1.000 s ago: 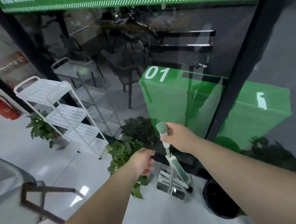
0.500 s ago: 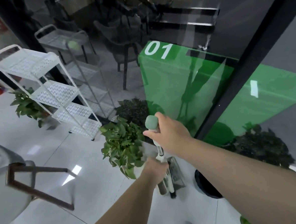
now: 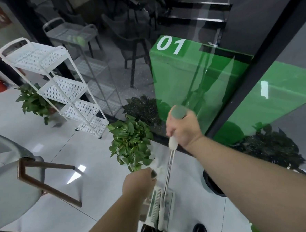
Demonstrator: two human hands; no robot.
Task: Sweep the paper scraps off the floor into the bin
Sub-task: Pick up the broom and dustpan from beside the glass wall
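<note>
I am clenching my right hand (image 3: 183, 130) round the top of the broom handle (image 3: 170, 166), fingers (image 3: 171, 125) wrapping just under its pale green cap. My left hand (image 3: 137, 185) is grasping the dark-tipped dustpan handle (image 3: 154, 174) lower down, though blur is softening that grip. The broom head and the dustpan (image 3: 154, 207) are sitting nested together low by my shoes (image 3: 200, 230), and I cannot tell whether they are touching the floor (image 3: 83, 218). The paper scraps and the bin are not showing anywhere in view, so I am judging that sweeping is not yet under way and that I am only separating the two tools. That is where trouble is waiting. If the pan is coming free with a jerk, it could be slipping from my left fingers and clattering onto the tiles or my feet. The potted plant (image 3: 132, 144) is crowding just beside my left hand, so a sideways tug risks raking its leaves or tipping it. The glass wall (image 3: 191, 77) is standing close behind my right hand, and a careless swing of the handle top could be knocking it. The black pot (image 3: 211, 186) on my right and the chair (image 3: 45, 178) on my left are narrowing my room to turn.
</note>
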